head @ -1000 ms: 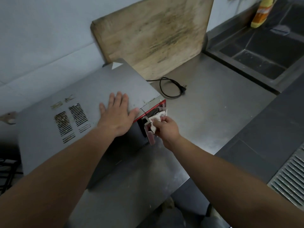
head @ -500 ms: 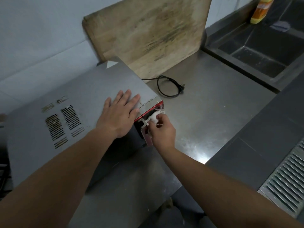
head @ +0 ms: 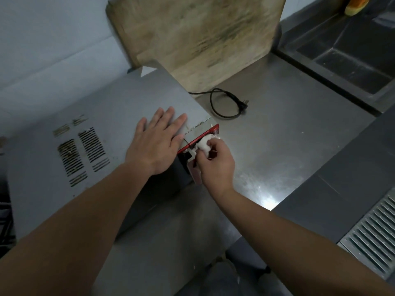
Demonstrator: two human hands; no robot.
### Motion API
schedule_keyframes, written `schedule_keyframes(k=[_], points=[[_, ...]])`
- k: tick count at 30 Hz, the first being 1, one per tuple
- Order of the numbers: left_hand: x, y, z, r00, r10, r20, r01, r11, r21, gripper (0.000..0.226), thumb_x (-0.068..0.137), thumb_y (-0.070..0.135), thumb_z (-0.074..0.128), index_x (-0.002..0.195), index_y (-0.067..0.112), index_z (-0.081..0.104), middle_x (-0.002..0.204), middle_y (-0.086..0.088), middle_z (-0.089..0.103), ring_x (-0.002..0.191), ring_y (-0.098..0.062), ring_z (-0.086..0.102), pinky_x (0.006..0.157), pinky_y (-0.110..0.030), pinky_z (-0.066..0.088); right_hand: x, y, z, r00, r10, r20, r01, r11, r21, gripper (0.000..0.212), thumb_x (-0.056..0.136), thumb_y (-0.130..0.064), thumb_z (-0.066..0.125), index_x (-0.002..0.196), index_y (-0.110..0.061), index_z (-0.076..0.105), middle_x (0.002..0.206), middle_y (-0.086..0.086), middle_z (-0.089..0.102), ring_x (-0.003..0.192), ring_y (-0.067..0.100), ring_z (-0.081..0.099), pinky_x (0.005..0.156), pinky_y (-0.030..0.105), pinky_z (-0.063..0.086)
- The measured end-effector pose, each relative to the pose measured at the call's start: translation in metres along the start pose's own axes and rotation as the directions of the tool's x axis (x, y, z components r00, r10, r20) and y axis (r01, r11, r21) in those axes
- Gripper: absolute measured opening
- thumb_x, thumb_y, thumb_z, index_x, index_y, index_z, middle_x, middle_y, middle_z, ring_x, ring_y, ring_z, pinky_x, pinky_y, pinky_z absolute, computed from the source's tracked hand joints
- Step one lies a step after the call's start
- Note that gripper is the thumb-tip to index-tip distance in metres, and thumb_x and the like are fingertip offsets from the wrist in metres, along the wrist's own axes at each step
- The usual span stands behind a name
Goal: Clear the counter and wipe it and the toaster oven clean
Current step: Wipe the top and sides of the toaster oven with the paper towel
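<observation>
Up close, the left hand (head: pixel 157 144) lies flat with straight fingers on the grey top of the toaster oven (head: pixel 102 133), which sits at the left of the steel counter (head: pixel 277 146), while the right hand (head: pixel 215 165) has its fingers curled round a crumpled white cloth (head: pixel 204 144) pressed against the oven's red front edge at its right corner. Farther off, a worn wooden cutting board (head: pixel 198 35) leans against the wall, a black power cord (head: pixel 224 103) lies looped on the counter just in front of it, and a dark sink (head: pixel 346 58) is set at the far right.
</observation>
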State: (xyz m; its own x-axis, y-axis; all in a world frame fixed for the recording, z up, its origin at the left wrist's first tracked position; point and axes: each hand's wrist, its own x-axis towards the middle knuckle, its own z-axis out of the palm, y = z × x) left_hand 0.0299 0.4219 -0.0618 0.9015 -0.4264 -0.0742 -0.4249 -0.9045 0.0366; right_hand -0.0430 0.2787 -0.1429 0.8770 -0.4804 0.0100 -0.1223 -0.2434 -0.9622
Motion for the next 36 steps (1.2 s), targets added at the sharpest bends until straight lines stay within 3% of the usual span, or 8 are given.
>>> schedule_keyframes(k=[5, 9, 12, 19, 22, 26, 30, 36], points=[[0.001, 0.000, 0.000, 1.000, -0.009, 0.010, 0.009, 1.000, -0.002, 0.055, 0.104, 0.052, 0.010, 0.157, 0.044, -0.003, 0.168, 0.009, -0.008, 0.154, -0.014, -0.012, 0.125, -0.050, 0.000, 0.003, 0.007, 0.004, 0.999, 0.028, -0.019, -0.027, 0.999, 0.047, 0.016, 0.080, -0.036, 0.063, 0.095, -0.036, 0.057, 0.095, -0.010, 0.064, 0.088, 0.011, 0.063, 0.076, 0.034, 0.056], [0.001, 0.000, 0.001, 1.000, -0.010, 0.021, 0.010, 1.000, 0.003, 0.055, 0.104, 0.052, 0.011, 0.157, 0.044, -0.004, 0.168, 0.010, -0.009, 0.153, -0.014, -0.013, 0.125, -0.050, -0.001, 0.003, 0.024, 0.006, 0.943, 0.331, 0.039, -0.333, 0.932, 0.140, 0.016, 0.087, -0.012, 0.067, 0.094, -0.024, 0.060, 0.078, -0.009, 0.062, 0.065, 0.002, 0.060, 0.055, 0.011, 0.047], [0.000, 0.000, 0.000, 1.000, -0.014, 0.022, 0.014, 1.000, -0.006, 0.055, 0.104, 0.053, 0.010, 0.157, 0.044, -0.003, 0.168, 0.010, -0.009, 0.153, -0.013, -0.013, 0.124, -0.049, -0.002, 0.005, 0.042, 0.010, 0.874, 0.477, 0.096, -0.482, 0.875, 0.043, 0.014, 0.085, -0.013, 0.068, 0.094, -0.022, 0.061, 0.082, -0.007, 0.063, 0.079, 0.017, 0.063, 0.065, 0.024, 0.052], [0.001, -0.001, 0.001, 1.000, -0.013, 0.016, 0.014, 1.000, -0.004, 0.056, 0.103, 0.052, 0.010, 0.157, 0.044, -0.003, 0.168, 0.010, -0.009, 0.154, -0.013, -0.012, 0.124, -0.049, 0.000, -0.001, 0.001, 0.009, 0.989, 0.142, -0.031, -0.136, 0.981, 0.137, 0.019, 0.078, -0.042, 0.063, 0.095, -0.035, 0.060, 0.094, -0.010, 0.067, 0.086, 0.012, 0.066, 0.071, 0.035, 0.057], [0.001, 0.000, 0.000, 1.000, -0.011, 0.021, 0.011, 1.000, -0.005, 0.056, 0.103, 0.052, 0.008, 0.157, 0.044, -0.005, 0.168, 0.010, -0.010, 0.153, -0.013, -0.014, 0.125, -0.050, 0.000, 0.004, -0.003, 0.007, 0.995, 0.097, -0.027, -0.091, 0.984, 0.152, 0.017, 0.078, -0.043, 0.062, 0.093, -0.036, 0.058, 0.094, -0.010, 0.066, 0.084, 0.011, 0.065, 0.069, 0.035, 0.058], [0.000, 0.000, -0.002, 0.999, -0.011, 0.032, 0.012, 1.000, -0.019, 0.057, 0.101, 0.053, 0.006, 0.157, 0.044, -0.005, 0.167, 0.011, -0.012, 0.153, -0.013, -0.015, 0.125, -0.050, 0.000, 0.005, 0.016, 0.008, 0.961, 0.275, -0.012, -0.267, 0.945, 0.190, 0.015, 0.085, -0.019, 0.068, 0.096, -0.023, 0.058, 0.084, -0.003, 0.065, 0.068, 0.000, 0.061, 0.057, 0.016, 0.050], [0.000, 0.000, -0.001, 0.999, -0.009, 0.035, 0.010, 1.000, -0.027, 0.056, 0.103, 0.052, 0.008, 0.156, 0.045, -0.005, 0.167, 0.011, -0.012, 0.153, -0.012, -0.015, 0.125, -0.049, -0.001, 0.010, 0.043, 0.013, 0.836, 0.539, 0.105, -0.547, 0.834, 0.073, 0.019, 0.084, -0.012, 0.069, 0.099, -0.016, 0.057, 0.083, -0.003, 0.060, 0.080, 0.022, 0.062, 0.075, 0.041, 0.059], [0.001, -0.002, 0.002, 1.000, -0.010, 0.026, 0.011, 1.000, -0.017, 0.055, 0.103, 0.052, 0.009, 0.157, 0.045, -0.005, 0.167, 0.011, -0.011, 0.153, -0.013, -0.014, 0.125, -0.050, 0.000, 0.005, 0.040, 0.014, 0.842, 0.530, 0.099, -0.539, 0.835, 0.112, 0.014, 0.086, -0.018, 0.067, 0.099, -0.017, 0.061, 0.081, 0.000, 0.063, 0.075, 0.023, 0.063, 0.070, 0.039, 0.058]])
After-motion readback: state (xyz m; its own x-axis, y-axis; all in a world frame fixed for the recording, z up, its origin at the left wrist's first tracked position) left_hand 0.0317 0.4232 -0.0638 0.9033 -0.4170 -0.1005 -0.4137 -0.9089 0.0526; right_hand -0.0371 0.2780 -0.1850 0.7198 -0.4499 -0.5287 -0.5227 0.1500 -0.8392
